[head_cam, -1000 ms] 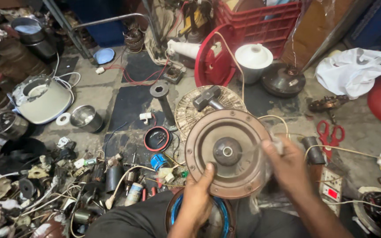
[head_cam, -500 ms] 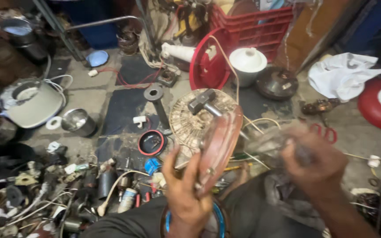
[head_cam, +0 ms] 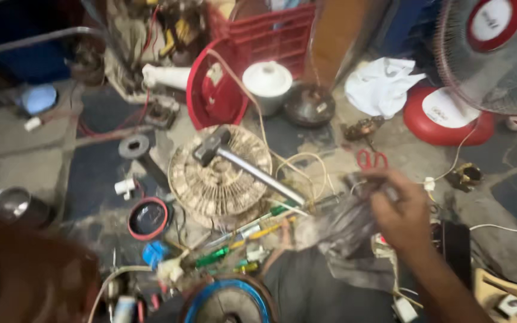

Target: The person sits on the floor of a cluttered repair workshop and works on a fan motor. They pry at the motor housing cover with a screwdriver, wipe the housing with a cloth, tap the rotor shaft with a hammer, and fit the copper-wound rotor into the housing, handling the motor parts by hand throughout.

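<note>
I sit on a dirty grey floor [head_cam: 25, 170]. A round fan motor [head_cam: 219, 170] lies mid-frame, a white cloth [head_cam: 384, 87] upper right.

I see a steel-handled hammer [head_cam: 240, 161] lying across a dusty round winding disc [head_cam: 219, 179], with a red plastic crate [head_cam: 264, 30] beyond it. A white crumpled cloth [head_cam: 384, 84] sits beside a red-based pedestal fan [head_cam: 486, 54], and red-handled scissors [head_cam: 372, 159] lie near.

Around the dusty beige, ribbed round grille [head_cam: 219, 173]: a grey-headed hammer with a silver handle [head_cam: 243, 164] lying across it, a red crate [head_cam: 270, 30] and white pot [head_cam: 267, 84] behind it, a red-rimmed black ring [head_cam: 148, 218] left of it, red-handled scissors [head_cam: 372, 159] and a white cloth [head_cam: 384, 84] right of it, and a grimy grey rag [head_cam: 345, 230] in the right hand [head_cam: 399, 209].
</note>
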